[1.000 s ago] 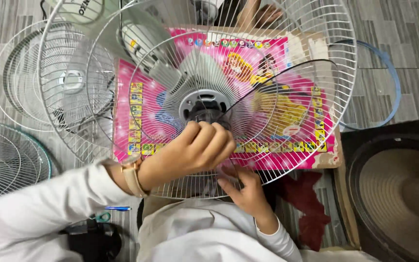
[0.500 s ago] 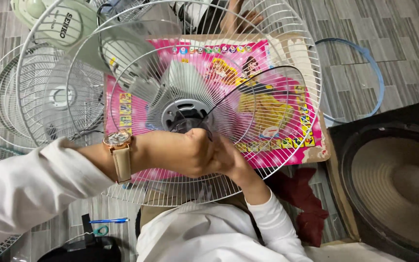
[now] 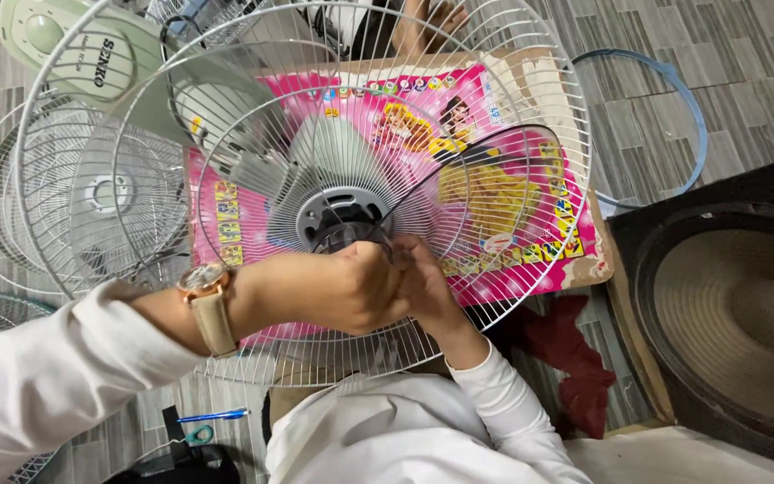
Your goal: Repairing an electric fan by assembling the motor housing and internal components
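Observation:
A white wire fan guard (image 3: 530,116) is tilted up in front of me, with a grey motor hub (image 3: 338,215) at its middle. A dark see-through blade (image 3: 494,179) curves out to the right of the hub. My left hand (image 3: 342,289), with a tan-strapped watch on the wrist, is clenched just below the hub. My right hand (image 3: 425,280) comes up from below, partly behind the guard's wires. It presses against the left hand and grips the same spot. What lies between the fingers is hidden.
A pink printed sheet (image 3: 530,242) on cardboard lies under the guard. More wire guards (image 3: 38,206) and a pale green fan body (image 3: 55,36) are on the left. A blue ring (image 3: 674,108) and a large black speaker (image 3: 727,305) lie right. Red cloth (image 3: 566,350), a blue pen (image 3: 212,415) and another person's hand (image 3: 432,18) are around.
My left hand has turned and slid from over the hub to its lower side, the forearm now lying level. Both hands have closed together. The guard sits more to the left.

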